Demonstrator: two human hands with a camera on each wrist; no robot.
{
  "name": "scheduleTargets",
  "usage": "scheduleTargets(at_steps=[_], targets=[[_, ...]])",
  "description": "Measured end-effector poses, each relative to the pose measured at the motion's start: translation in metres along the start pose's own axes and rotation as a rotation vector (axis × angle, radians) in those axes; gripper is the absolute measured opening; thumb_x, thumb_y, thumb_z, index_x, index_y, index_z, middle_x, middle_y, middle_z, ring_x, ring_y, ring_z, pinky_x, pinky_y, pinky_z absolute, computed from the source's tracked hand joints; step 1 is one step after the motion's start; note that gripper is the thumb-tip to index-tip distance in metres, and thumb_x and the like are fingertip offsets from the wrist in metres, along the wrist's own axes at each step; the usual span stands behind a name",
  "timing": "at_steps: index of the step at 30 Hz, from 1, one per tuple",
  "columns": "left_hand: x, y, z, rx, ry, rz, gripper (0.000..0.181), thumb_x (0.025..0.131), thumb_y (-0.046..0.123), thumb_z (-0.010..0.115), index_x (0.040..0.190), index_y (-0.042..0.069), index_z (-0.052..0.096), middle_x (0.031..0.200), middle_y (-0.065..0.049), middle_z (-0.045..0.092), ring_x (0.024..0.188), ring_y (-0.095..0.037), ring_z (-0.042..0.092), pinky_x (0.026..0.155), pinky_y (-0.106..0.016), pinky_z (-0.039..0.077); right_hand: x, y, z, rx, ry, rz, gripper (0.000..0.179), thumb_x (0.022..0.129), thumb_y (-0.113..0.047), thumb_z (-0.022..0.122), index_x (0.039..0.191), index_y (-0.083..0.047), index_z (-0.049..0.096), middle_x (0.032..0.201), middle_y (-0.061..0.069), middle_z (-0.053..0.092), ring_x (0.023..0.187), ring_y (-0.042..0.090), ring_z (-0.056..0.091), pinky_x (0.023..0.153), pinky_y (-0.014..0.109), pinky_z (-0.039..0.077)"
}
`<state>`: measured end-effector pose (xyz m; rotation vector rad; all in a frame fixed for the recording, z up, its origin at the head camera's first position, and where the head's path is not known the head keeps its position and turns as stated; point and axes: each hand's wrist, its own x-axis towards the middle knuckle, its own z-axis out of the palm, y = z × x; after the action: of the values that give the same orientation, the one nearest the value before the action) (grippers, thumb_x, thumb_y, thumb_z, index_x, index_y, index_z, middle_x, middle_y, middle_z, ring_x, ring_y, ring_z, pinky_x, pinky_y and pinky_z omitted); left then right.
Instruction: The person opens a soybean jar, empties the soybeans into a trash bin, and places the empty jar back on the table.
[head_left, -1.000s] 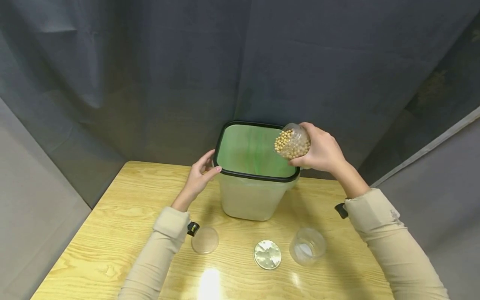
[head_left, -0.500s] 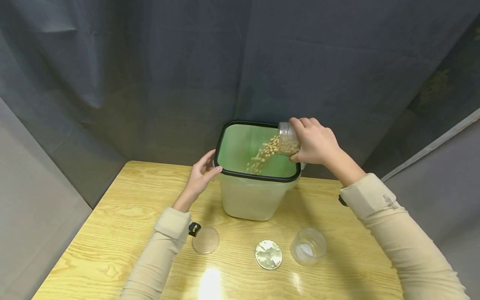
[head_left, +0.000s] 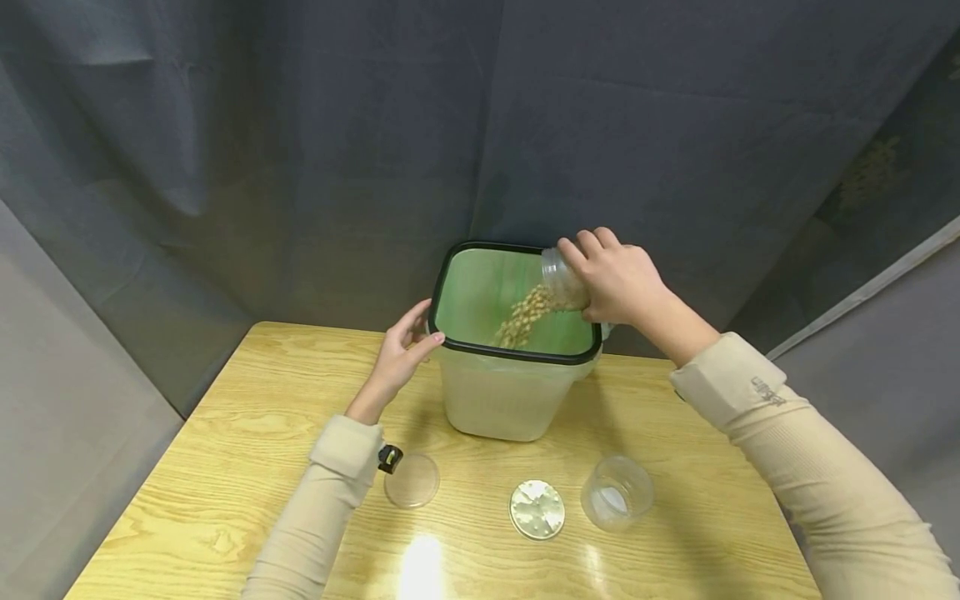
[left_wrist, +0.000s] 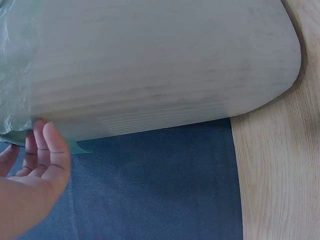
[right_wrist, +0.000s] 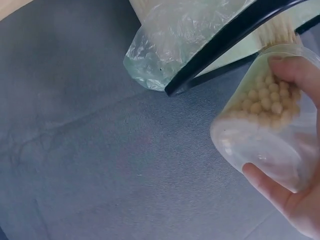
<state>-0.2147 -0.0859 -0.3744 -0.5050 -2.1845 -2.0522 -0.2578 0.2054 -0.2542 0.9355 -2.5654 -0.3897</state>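
Observation:
My right hand [head_left: 619,282] grips a clear plastic jar [head_left: 562,279], tipped mouth-down to the left over a trash can [head_left: 498,400]. Soybeans [head_left: 525,318] stream from its mouth into the can's green bag [head_left: 487,279]. The right wrist view shows soybeans [right_wrist: 272,100] still lying inside the tilted jar [right_wrist: 235,145], fingers and thumb round its wall. My left hand [head_left: 397,354] holds the can at the left front corner of its black rim [head_left: 517,354], thumb at the rim. In the left wrist view the left fingertips [left_wrist: 50,130] are at the bag's edge under the rim.
On the wooden table [head_left: 262,408] in front of the can lie a clear round lid [head_left: 412,481] and a shiny metallic disc [head_left: 536,509]. A clear empty jar [head_left: 617,493] stands right of them. Behind hangs a dark curtain [head_left: 375,167].
My right hand has moved left and tipped the jar further down, and the soybeans have begun to pour into the can. The left hand has stayed on the rim.

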Motion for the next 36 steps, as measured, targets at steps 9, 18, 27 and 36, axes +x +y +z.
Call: scheduleTargets(at_steps=[9, 18, 27, 36], targets=[[0.000, 0.001, -0.001, 0.020, 0.017, -0.002, 0.056, 0.087, -0.001, 0.055, 0.137, -0.006, 0.032, 0.102, -0.014, 0.046, 0.079, -0.014, 0.047, 0.059, -0.019, 0.043, 0.007, -0.004, -0.002, -0.227, 0.083, -0.156, 0.075, 0.060, -0.022, 0.080, 0.123, -0.002, 0.044, 0.109, 0.020, 0.047, 0.097, 0.036, 0.045, 0.057, 0.039, 0.046], [0.000, 0.001, -0.001, 0.038, 0.022, -0.016, 0.056, 0.087, -0.001, 0.055, 0.138, -0.005, 0.032, 0.104, -0.014, 0.045, 0.081, -0.016, 0.047, 0.060, -0.019, 0.043, 0.013, -0.007, -0.004, -0.477, 0.197, -0.298, 0.056, 0.068, -0.014, 0.076, 0.118, -0.007, 0.051, 0.111, 0.021, 0.050, 0.103, 0.036, 0.048, 0.068, 0.042, 0.046], [0.005, -0.015, -0.005, 0.013, 0.030, -0.015, 0.056, 0.086, 0.001, 0.057, 0.138, -0.002, 0.034, 0.103, -0.012, 0.047, 0.080, -0.015, 0.048, 0.059, -0.021, 0.044, 0.012, -0.004, -0.001, -0.534, 0.230, -0.347, 0.057, 0.071, -0.010, 0.076, 0.122, -0.011, 0.050, 0.116, 0.018, 0.050, 0.107, 0.033, 0.044, 0.074, 0.044, 0.044], [0.008, -0.030, -0.005, 0.006, 0.048, 0.017, 0.057, 0.085, 0.006, 0.059, 0.138, 0.004, 0.037, 0.101, -0.010, 0.047, 0.079, -0.012, 0.049, 0.059, -0.023, 0.046, 0.006, 0.005, -0.026, -0.150, 0.475, -0.025, 0.084, 0.047, -0.018, 0.083, 0.121, -0.002, 0.044, 0.113, 0.023, 0.049, 0.103, 0.040, 0.046, 0.070, 0.050, 0.043]])
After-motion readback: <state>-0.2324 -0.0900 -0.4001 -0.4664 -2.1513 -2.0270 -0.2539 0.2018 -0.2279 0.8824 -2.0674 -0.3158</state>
